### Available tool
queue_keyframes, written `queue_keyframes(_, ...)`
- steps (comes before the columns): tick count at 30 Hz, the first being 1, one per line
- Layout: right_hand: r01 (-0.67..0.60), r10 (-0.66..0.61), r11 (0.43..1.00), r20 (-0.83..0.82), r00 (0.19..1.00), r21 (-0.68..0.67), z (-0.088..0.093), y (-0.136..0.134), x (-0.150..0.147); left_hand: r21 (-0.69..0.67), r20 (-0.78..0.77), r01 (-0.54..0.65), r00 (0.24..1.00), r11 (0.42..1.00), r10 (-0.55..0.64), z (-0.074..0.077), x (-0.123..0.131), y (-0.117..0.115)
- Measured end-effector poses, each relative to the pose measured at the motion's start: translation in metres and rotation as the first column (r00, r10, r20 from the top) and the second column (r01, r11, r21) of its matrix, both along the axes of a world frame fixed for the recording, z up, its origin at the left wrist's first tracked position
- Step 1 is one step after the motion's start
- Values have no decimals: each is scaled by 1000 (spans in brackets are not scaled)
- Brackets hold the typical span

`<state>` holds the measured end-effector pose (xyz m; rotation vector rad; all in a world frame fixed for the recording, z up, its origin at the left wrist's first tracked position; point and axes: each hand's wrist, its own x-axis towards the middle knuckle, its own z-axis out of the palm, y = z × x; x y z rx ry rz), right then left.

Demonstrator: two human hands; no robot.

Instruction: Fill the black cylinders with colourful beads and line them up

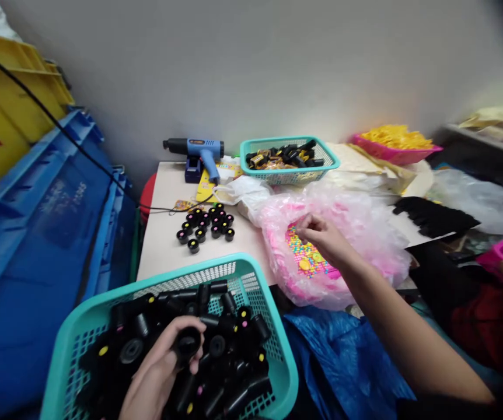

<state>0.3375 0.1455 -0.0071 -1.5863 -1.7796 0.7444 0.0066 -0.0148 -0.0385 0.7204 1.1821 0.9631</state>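
Observation:
My left hand point(159, 370) is closed round a black cylindrical part point(188, 343), whose hollow round end faces up. It is over a turquoise basket point(273, 318) heaped with similar black parts point(216, 347), some with yellow or pink dots. My right hand point(321, 236) hovers above a pink tray point(334, 275) lined with clear plastic point(365, 233). In the tray lie many tiny coloured beads point(306, 251) and a few larger yellow round pieces point(304, 265). The fingers of this hand are pinched together; anything between them is too small to make out.
Short black caps with coloured dots point(205, 224) stand grouped on the white table point(159, 245). Behind them are a blue heat gun point(203, 153) with a cable and another turquoise basket point(290, 175) of parts. Blue crates point(37, 233) line the left. Another person's sleeve point(479, 321) is at right.

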Motion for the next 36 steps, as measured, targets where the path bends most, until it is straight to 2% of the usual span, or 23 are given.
queue_keyframes(1, -43, 44, 999, -214, 976, 10, 6, -19, -15, 54, -10, 31, 999, 998, -30, 2, 2, 1)
queue_keyframes(2, -97, 90, 995, -362, 928, -1, 11, -38, -32, 115, -48, 66, 997, 991, -60, 4, 4, 1)
queue_keyframes(3, -186, 137, 981, -472, 871, -59, 14, -56, -50, 172, -116, 101, 990, 980, -81, 5, 6, 2)
queue_keyframes(5, -376, 186, 908, -625, 758, -185, 15, -86, -87, 245, -305, 186, 946, 952, -107, 6, 8, 1)
queue_keyframes(7, -447, 197, 868, -676, 710, -217, 10, -103, -118, 297, -468, 270, 877, 916, -107, 5, 8, -1)
queue_keyframes(9, -453, 241, 876, -665, 707, -164, 1, -109, -139, 355, -552, 315, 831, 880, -75, 3, 8, -4)
queue_keyframes(11, -453, 290, 885, -632, 718, -109, -6, -110, -148, 392, -587, 331, 808, 858, -43, 0, 6, -6)
queue_keyframes(13, -466, 305, 877, -612, 729, -118, -11, -108, -151, 416, -618, 355, 786, 837, -26, -2, 5, -7)
queue_keyframes(15, -486, 284, 857, -631, 722, -171, -14, -108, -151, 442, -653, 407, 757, 799, -24, -3, 5, -5)
queue_keyframes(17, -502, 196, 828, -709, 678, -251, -17, -109, -152, 475, -680, 451, 733, 755, -10, -1, 5, -3)
queue_keyframes(20, -589, -8, 718, -850, 526, -371, -27, -112, -157, 530, -694, 504, 720, 682, 6, 4, 6, 1)
queue_keyframes(22, -666, -93, 636, -896, 434, -389, -34, -114, -162, 557, -691, 532, 723, 638, -1, 6, 7, 3)
queue_keyframes(24, -694, -115, 616, -914, 390, -373, -39, -117, -166, 572, -688, 544, 726, 614, -3, 7, 8, 3)
queue_keyframes(28, -643, -128, 679, -920, 370, -353, -39, -129, -167, 521, -698, 589, 710, 618, -88, 12, 10, -3)
queue_keyframes(29, -647, -131, 674, -920, 370, -356, -39, -132, -166, 503, -682, 593, 719, 629, -133, 14, 10, -6)
queue_keyframes(32, -727, -101, 595, -929, 355, -342, -38, -138, -157, 490, -539, 540, 805, 684, -249, 19, 12, -11)
queue_keyframes(34, -751, -63, 585, -941, 334, -306, -38, -135, -148, 470, -446, 467, 858, 749, -255, 20, 9, -10)
queue_keyframes(35, -723, -52, 627, -942, 331, -289, -38, -131, -142, 464, -421, 408, 883, 787, -209, 21, 6, -6)
queue_keyframes(36, -657, -50, 700, -937, 347, -281, -37, -126, -136, 465, -405, 333, 904, 820, -137, 22, 1, -1)
